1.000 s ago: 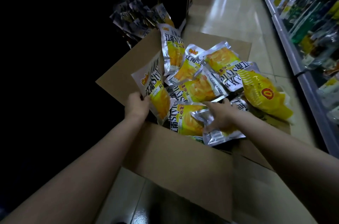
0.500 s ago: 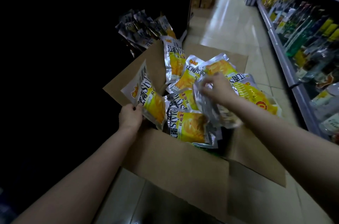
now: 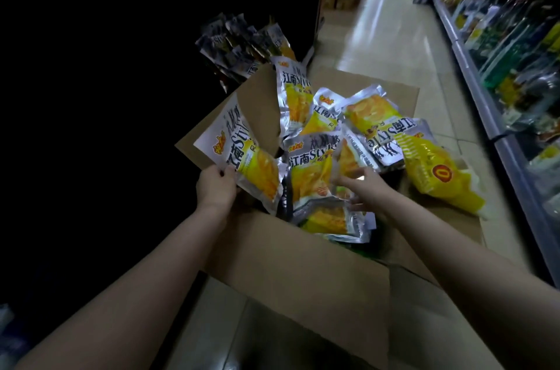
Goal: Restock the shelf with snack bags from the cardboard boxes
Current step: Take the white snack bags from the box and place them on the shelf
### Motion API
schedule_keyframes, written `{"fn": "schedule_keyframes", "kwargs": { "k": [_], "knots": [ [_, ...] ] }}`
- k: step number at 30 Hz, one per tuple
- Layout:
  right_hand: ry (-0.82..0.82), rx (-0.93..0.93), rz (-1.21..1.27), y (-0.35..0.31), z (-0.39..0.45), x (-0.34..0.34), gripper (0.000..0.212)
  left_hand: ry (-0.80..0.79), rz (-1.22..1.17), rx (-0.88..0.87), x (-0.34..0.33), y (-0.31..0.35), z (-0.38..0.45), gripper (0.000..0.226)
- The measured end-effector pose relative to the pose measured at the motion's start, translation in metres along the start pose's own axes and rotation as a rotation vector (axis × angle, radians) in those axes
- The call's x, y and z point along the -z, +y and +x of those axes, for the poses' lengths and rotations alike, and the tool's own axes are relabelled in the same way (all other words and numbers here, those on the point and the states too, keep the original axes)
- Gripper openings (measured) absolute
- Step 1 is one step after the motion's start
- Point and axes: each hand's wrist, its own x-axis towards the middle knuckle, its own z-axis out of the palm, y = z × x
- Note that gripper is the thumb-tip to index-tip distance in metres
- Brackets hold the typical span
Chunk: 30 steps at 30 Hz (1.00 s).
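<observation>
Since half a second ago the right hand [image 3: 360,187] has dropped from the far bags to the near pile, fingers spread and released, touching the snack bags [image 3: 315,175] inside the cardboard box [image 3: 297,272]. Left hand [image 3: 215,187] pinches one silver-and-yellow bag [image 3: 242,154] upright over the box's left flap, while the stocked shelf [image 3: 497,45] runs along the aisle on the right

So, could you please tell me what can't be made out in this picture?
- Head view: the shelf on the left is almost black, so its contents are hidden apart from a few bags.
- The right hand is motion-blurred; whether it grips a bag is unclear.
- The box bottom is covered by bags.
- Right-side shelf goods are blurred, labels unreadable.
- The left hand covers the corner of its bag.
</observation>
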Motion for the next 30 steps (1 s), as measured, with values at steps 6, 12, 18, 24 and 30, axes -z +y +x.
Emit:
{"fn": "schedule_keyframes", "kwargs": {
  "k": [6,12,18,24,30],
  "knots": [
    [0.069,0.015,-0.237,0.001,0.023,-0.035,0.096,-0.003,0.010,-0.003,-0.002,-0.006,0.002,0.025],
    [0.207,0.000,-0.191,-0.001,0.042,-0.056,0.067,-0.041,0.055,-0.082,0.000,-0.014,0.010,0.026],
    [0.166,0.097,-0.151,-0.005,0.042,-0.064,0.011,-0.029,0.013,-0.067,-0.001,-0.015,0.012,0.022],
    [0.379,0.294,-0.109,-0.019,0.035,-0.014,0.009,-0.051,-0.058,-0.059,-0.008,-0.005,0.007,0.021],
    [0.380,0.540,0.019,-0.039,-0.005,0.037,0.020,-0.066,-0.144,-0.033,-0.019,0.017,0.003,0.035]
  ]
}}
